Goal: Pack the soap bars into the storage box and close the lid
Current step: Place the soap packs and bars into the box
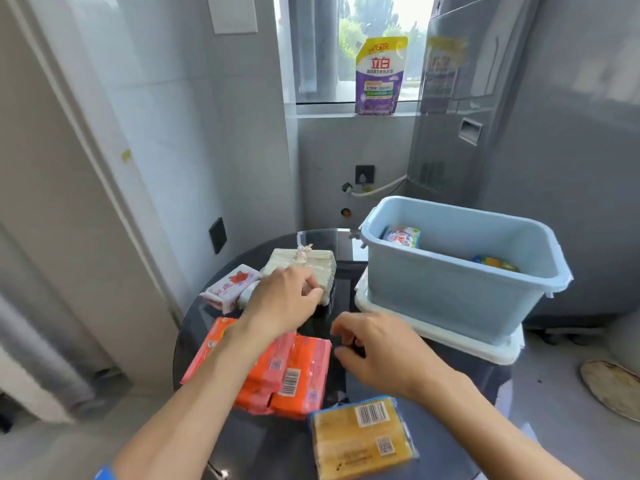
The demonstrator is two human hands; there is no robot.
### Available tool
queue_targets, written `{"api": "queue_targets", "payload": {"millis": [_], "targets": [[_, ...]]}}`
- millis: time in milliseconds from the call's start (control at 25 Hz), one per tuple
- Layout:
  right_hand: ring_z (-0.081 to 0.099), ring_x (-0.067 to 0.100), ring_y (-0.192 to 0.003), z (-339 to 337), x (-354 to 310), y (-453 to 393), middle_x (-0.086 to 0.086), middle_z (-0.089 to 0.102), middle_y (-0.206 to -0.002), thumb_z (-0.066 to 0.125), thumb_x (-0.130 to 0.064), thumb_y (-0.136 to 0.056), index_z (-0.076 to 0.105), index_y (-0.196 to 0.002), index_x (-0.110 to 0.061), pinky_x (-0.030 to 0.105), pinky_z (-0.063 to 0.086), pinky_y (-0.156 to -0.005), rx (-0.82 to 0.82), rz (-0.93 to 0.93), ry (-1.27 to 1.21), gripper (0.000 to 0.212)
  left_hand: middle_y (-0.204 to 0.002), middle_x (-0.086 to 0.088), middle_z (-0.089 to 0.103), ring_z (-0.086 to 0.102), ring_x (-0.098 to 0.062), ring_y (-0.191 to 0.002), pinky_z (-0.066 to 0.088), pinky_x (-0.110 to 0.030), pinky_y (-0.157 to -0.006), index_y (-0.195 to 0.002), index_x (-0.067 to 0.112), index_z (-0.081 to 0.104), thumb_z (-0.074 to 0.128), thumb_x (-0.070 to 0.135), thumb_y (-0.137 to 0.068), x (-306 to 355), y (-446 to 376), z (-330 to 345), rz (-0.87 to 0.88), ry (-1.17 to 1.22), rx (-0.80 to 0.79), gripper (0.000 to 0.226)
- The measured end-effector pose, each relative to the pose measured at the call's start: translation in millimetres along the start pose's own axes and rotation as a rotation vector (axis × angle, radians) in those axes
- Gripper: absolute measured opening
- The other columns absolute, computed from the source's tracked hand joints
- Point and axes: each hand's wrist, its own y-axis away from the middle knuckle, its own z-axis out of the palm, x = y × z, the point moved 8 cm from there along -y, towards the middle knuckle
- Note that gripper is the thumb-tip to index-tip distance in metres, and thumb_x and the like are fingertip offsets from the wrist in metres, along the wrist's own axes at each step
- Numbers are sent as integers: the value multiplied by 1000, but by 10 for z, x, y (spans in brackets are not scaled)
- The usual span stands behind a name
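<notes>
A light blue storage box [450, 289] stands open on its white lid [446, 336] at the right of a dark round table, with a few wrapped soap bars [403, 236] inside. My left hand [284, 299] grips the near edge of a pale soap pack [304, 263] at the table's back. A pink rose-print soap bar [230, 284] lies left of it. Orange soap packs [294, 372] lie under my left forearm. A yellow soap pack [360, 434] lies at the front. My right hand [377, 348] hovers over the table's middle, fingers loosely curled, holding nothing.
The glass table [194, 330] is small and its edges are close to the packs. A purple and yellow detergent pouch [380, 76] stands on the window sill. A grey appliance [519, 98] rises behind the box. Wall and door frame stand at the left.
</notes>
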Motion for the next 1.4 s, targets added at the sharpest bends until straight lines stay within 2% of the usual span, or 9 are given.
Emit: {"api": "queue_targets", "payload": {"millis": [120,320,600,720,880,1040,1120,1240,1400], "targets": [[60,15,-104,419,-210,228,-10,67,-116,65,-54,-82,61,-118,-32,32,48,-82,-460,-68,-36,43,-105,1,68,61,-23,-101,45,-36,-76,-102,28,66,58,58,-82,-64,373,294,-20,-243,-258,37],[41,24,-128,681,-164,602,-6,42,-144,81,-52,-68,16,-146,-45,49,35,-101,-756,-39,201,102,-136,-9,40,38,-36,-126,41,-51,-92,-133,27,42,66,56,-75,-300,464,196,-230,-452,-311,69],[51,26,-114,605,-102,516,1,51,-126,82,-45,-70,37,-138,-28,41,43,-90,-627,-36,244,84,-147,-7,35,51,-33,-122,48,-39,-87,-149,33,28,70,38,-71,-533,422,186,-361,-183,-397,89],[56,21,-102,488,-25,518,-7,57,-112,81,-52,-64,48,-122,-34,36,48,-80,-606,64,65,69,-127,-2,58,60,-24,-104,51,-38,-83,-135,44,45,67,40,-66,-538,384,125,-409,213,-361,73],[62,10,-84,55,196,505,-5,66,-95,75,-65,-62,60,-105,-36,33,51,-73,-390,252,-448,54,-106,-16,73,71,-33,-95,59,-47,-78,-123,33,64,65,30,-67,-280,348,125,-422,1075,-321,56],[73,25,-89,-394,471,426,5,78,-100,68,-59,-80,77,-102,-25,39,61,-68,39,451,-1274,41,-107,-20,72,70,-31,-91,54,-47,-87,-124,9,65,56,19,-78,111,295,188,-374,1701,-249,48],[74,37,-94,-475,688,432,17,75,-109,54,-53,-92,77,-107,-19,50,63,-69,218,575,-1612,43,-110,-22,71,69,-36,-98,46,-54,-100,-122,4,65,53,16,-80,253,275,280,-404,1774,-203,46],[74,42,-84,-645,913,480,23,73,-113,37,-56,-98,70,-120,-13,37,61,-51,278,612,-1717,58,-122,-25,67,61,-46,-115,43,-55,-106,-119,1,69,55,34,-93,497,211,316,-363,1816,-237,45],[73,42,-89,-961,1270,571,22,73,-111,55,-57,-87,70,-118,-14,32,59,-51,398,593,-1588,55,-110,-17,74,73,-28,-92,61,-38,-67,-124,9,67,75,29,-79,999,-134,242,-220,1658,-279,50]]}}
